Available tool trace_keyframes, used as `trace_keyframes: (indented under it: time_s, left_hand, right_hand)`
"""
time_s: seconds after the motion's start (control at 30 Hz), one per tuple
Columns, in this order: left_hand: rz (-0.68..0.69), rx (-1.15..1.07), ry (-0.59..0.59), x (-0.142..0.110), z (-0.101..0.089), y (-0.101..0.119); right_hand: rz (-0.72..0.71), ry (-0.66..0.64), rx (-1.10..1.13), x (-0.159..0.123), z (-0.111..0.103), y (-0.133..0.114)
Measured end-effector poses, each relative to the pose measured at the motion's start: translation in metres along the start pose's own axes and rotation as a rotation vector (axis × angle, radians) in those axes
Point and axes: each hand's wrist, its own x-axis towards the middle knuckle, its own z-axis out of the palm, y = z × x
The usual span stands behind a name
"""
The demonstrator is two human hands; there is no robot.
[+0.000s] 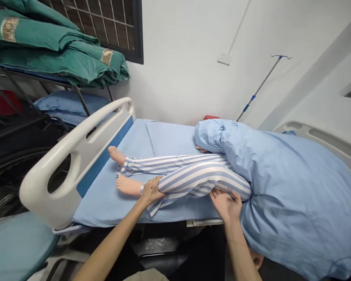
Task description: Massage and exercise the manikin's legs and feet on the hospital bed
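Left hand (150, 191), fingers curled closed, grips the shin of a mannequin's bent leg (193, 183) in blue-and-white striped trousers; right hand (226, 207), fingers spread wide, cups beneath it near the knee. The mannequin lies on a pale blue bed sheet (111, 207) under a light blue quilt (295, 203), feet toward a white plastic footboard (46, 187). Behind, a black metal rack (32, 78) holds folded green blankets (46, 50).
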Motion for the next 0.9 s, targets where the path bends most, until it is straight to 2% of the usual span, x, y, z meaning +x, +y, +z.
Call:
trace_keyframes:
  time_s: [0.1, 0.23, 0.37, 0.5, 0.6, 0.7, 0.8, 0.9]
  left_hand:
    - [-0.013, -0.049, 0.025, 0.004, 0.007, 0.003]
    - [0.044, -0.053, -0.037, 0.002, 0.003, -0.013]
    - [0.033, 0.076, -0.097, -0.003, -0.004, -0.032]
    - [0.039, 0.177, -0.125, -0.005, -0.013, -0.035]
    - [0.084, 0.223, -0.117, -0.007, -0.032, -0.036]
    - [0.132, 0.279, -0.075, -0.013, -0.065, -0.044]
    - [0.179, 0.378, -0.051, -0.022, -0.1, -0.054]
    - [0.206, 0.492, -0.065, -0.034, -0.122, -0.057]
  right_hand:
    - [-0.009, -0.007, 0.007, 0.002, 0.004, -0.002]
    - [-0.013, -0.023, -0.006, 0.003, 0.003, -0.001]
    - [-0.016, -0.013, -0.013, 0.004, -0.001, 0.002]
    - [-0.015, -0.006, -0.018, 0.003, -0.006, 0.004]
    - [-0.021, -0.001, -0.01, 0.0, -0.012, 0.005]
    - [-0.01, 0.015, -0.016, -0.003, -0.025, 0.016]
    - [0.011, 0.03, -0.023, -0.002, -0.042, 0.041]
    - [0.044, 0.047, -0.027, 0.006, -0.061, 0.074]
